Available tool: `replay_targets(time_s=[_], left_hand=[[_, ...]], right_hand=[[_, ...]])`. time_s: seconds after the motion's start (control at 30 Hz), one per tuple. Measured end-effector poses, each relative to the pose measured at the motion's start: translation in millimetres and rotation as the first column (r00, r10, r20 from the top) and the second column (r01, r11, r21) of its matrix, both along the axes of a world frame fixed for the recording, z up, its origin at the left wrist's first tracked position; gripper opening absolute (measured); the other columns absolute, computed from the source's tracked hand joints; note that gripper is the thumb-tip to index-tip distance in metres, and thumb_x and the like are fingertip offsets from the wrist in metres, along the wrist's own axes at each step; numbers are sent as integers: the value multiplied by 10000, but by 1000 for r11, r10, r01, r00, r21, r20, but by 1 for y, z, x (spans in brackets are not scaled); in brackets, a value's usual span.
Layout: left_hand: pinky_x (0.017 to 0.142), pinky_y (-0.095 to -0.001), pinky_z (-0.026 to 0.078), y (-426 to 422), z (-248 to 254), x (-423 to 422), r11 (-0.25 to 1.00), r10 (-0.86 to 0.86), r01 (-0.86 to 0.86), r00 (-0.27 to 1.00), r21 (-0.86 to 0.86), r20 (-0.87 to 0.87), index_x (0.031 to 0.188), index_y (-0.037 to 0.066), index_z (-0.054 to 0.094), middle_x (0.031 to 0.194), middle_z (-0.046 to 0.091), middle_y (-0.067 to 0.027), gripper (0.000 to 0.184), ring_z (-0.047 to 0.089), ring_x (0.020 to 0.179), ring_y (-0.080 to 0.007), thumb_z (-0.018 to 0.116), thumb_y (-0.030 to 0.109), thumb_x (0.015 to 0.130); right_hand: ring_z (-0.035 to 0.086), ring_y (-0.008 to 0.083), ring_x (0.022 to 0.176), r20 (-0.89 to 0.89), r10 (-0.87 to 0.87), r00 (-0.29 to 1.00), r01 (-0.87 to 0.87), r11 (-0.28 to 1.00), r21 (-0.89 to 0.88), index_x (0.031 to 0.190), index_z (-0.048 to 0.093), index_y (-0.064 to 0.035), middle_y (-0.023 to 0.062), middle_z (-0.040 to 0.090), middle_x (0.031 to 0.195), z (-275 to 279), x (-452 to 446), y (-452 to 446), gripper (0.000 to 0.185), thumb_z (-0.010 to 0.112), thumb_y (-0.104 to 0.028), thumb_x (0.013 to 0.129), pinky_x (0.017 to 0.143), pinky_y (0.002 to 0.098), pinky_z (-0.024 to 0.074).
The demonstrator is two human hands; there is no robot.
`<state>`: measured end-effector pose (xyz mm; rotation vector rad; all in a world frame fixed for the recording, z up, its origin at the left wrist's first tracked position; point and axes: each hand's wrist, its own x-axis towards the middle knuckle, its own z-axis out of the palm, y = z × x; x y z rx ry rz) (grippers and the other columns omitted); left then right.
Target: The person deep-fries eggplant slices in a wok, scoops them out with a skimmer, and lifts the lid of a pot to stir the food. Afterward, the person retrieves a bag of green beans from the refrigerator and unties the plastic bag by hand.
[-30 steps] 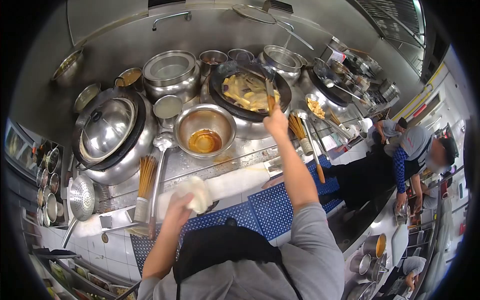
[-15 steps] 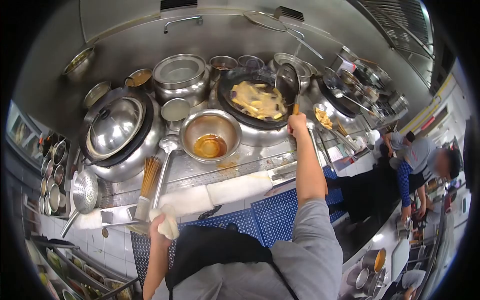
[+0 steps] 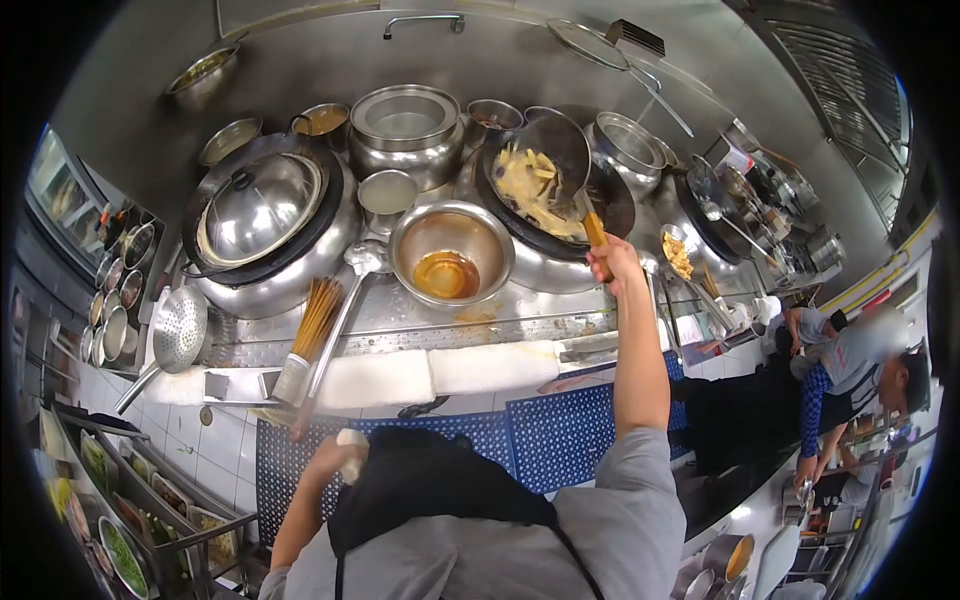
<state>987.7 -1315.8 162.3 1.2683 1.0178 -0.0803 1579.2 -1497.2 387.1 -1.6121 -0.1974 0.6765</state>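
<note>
My right hand (image 3: 615, 262) is wrapped round the wooden handle (image 3: 594, 232) of a round strainer (image 3: 562, 150). The strainer is tilted over a dark wok (image 3: 612, 195) holding pale yellow pieces (image 3: 530, 185) in cloudy liquid. Down by the apron, my left hand (image 3: 335, 455) holds a bunched white cloth (image 3: 352, 455). Between the two hands, on the counter, sits a steel bowl (image 3: 410, 245) with brown liquid in its bottom.
A domed lid (image 3: 262, 212) covers the left wok. A perforated ladle (image 3: 180, 330), a bamboo brush (image 3: 318, 315) and a long ladle (image 3: 340, 325) lie along the front edge. A lidded pot (image 3: 405, 170) stands behind. Co-workers (image 3: 840, 370) are at the right.
The strainer has swung from the wok's right side to over its food. My left hand with the cloth has come down beside the apron. The whole view has shifted.
</note>
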Motion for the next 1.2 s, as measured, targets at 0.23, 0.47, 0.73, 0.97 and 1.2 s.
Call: replay_targets(time_s=[0.23,0.47,0.73,0.97,1.2], left_hand=[[787,-410,543,18,-71,-26,979,-61,116,951,167,-303,893,-82,720,904,719,-250,478,714,863,-336,744,317,630],[844,-438,536,52,-154,-62,889,-162,325,882,322,-443,975,-112,694,1002,698,-295,569,692,980,-388,759,349,647],[821,-410,562,53,-182,-92,893,-196,336,889,300,-413,1031,-129,672,1029,698,-290,709,708,964,-354,842,384,571],[779,-414,564,49,-198,-109,932,-58,165,947,322,-316,904,-113,711,907,715,-274,586,724,906,-337,833,356,573],[758,-411,564,17,-142,-108,909,147,64,875,411,-461,929,-115,700,928,713,-272,530,726,879,-339,813,298,615]], right_hand=[[486,110,441,549,42,835,99,969,-225,1449,479,-76,30,554,651,19,-81,-6,682,556,51,784,373,295,368],[476,91,429,354,16,935,32,991,-130,1432,469,-1,36,577,709,55,-129,-39,666,567,73,777,341,256,349],[439,108,384,616,6,787,213,936,-281,1400,514,-11,32,549,632,14,-75,-59,670,534,85,738,349,293,311],[694,298,765,766,-118,632,506,812,-292,1236,622,-58,199,697,910,17,-18,-26,479,551,-73,763,688,383,526],[525,230,425,345,-487,802,555,822,-131,919,555,-15,140,550,628,2,-23,44,124,487,-11,815,359,399,392]])
